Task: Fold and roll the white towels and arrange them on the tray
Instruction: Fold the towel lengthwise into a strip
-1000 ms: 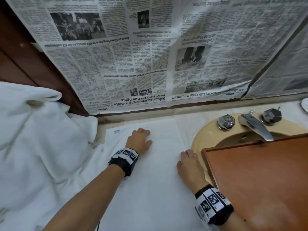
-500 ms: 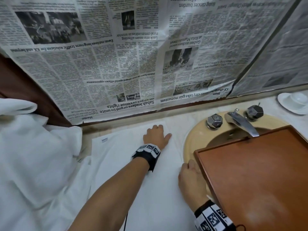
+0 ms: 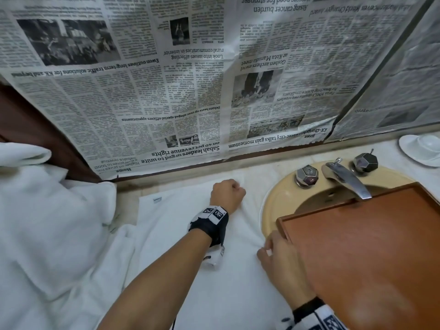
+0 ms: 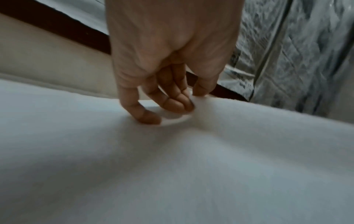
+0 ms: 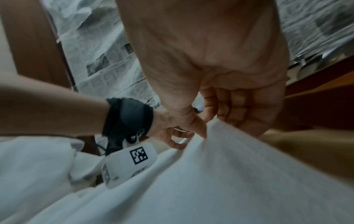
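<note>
A white towel [image 3: 181,234] lies flat on the counter, left of the sink. My left hand [image 3: 228,192] sits at its far right corner, fingers curled, pinching the cloth between thumb and fingers [image 4: 184,103]. My right hand [image 3: 273,248] pinches the towel's right edge [image 5: 214,128] nearer to me, beside the tray's left rim; the cloth puckers there. The brown wooden tray [image 3: 371,256] rests across the sink at right with nothing on it. The towel [image 4: 172,166] rises in a ridge at the left hand's grip.
A heap of white towels [image 3: 40,222] fills the left side. Newspaper [image 3: 190,79] covers the wall behind. The beige sink [image 3: 281,198] carries a chrome tap [image 3: 345,179] with two knobs. A white cup and saucer [image 3: 421,148] stand at far right.
Both hands lay flat on the towel before. The left hand slid right to the far corner and curled onto the cloth; the right hand now pinches the right edge. The view shifted right.
</note>
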